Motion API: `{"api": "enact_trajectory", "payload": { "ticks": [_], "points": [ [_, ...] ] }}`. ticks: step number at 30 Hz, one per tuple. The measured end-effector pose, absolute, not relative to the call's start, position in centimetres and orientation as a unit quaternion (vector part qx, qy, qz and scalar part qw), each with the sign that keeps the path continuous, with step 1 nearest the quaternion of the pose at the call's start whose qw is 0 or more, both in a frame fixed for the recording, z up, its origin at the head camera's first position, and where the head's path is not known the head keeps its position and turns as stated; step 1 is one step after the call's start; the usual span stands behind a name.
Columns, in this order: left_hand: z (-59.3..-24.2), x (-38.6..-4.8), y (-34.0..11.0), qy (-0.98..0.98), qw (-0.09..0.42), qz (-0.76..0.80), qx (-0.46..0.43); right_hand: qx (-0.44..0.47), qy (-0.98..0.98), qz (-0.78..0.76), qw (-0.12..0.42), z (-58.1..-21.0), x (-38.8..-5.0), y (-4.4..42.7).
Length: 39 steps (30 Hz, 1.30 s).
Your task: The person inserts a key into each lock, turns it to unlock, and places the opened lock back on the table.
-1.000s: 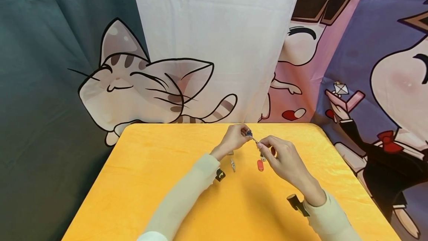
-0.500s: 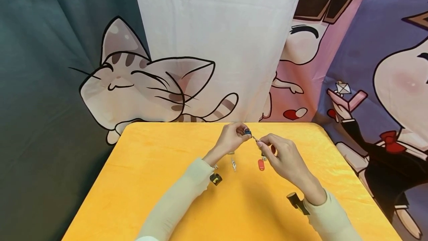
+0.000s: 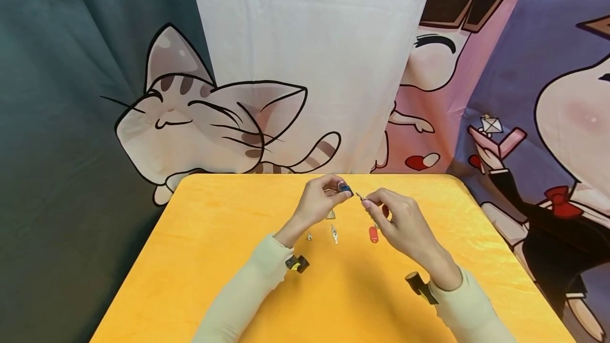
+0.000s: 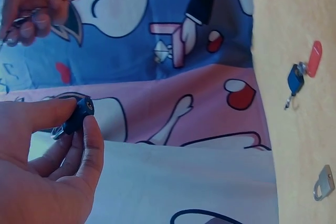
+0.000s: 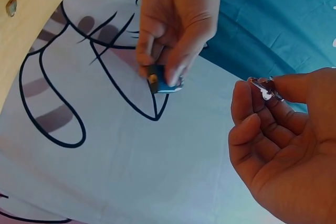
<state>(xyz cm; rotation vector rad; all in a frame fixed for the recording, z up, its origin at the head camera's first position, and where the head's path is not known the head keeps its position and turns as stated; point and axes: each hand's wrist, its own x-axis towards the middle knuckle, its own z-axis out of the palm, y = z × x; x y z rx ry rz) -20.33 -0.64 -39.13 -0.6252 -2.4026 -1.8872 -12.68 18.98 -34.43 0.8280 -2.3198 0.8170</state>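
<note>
My left hand (image 3: 318,202) pinches a small blue padlock (image 4: 79,118) between thumb and fingers, its keyhole end turned toward the right hand. In the right wrist view the padlock's brass-coloured keyhole end shows. My right hand (image 3: 402,221) pinches a small silver key (image 5: 266,88) by its head, its tip pointing at the padlock. A narrow gap separates key and padlock. Both hands are raised above the far part of the table. Whether more keys hang in the right hand is hard to tell.
On the yellow table (image 3: 229,226) lie a red tag (image 3: 374,234), a small silver padlock (image 4: 324,183) and loose keys (image 3: 334,234). A blue object (image 4: 295,80) with a metal piece lies beside the tag. A printed cartoon curtain (image 3: 305,57) stands behind the table.
The key and the blue padlock met earlier and are now apart. My left hand has drawn back to the left with the padlock, while the right hand has barely moved.
</note>
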Motion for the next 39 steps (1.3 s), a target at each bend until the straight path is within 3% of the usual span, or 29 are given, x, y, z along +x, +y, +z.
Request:
{"api": "enact_trajectory", "payload": {
  "ticks": [39],
  "points": [
    [-35.2,-14.9,-4.6,-0.571,-0.036,-0.801,-0.178,0.383,-0.827,0.277,0.304,-34.7,-12.5,15.7]
  ]
}}
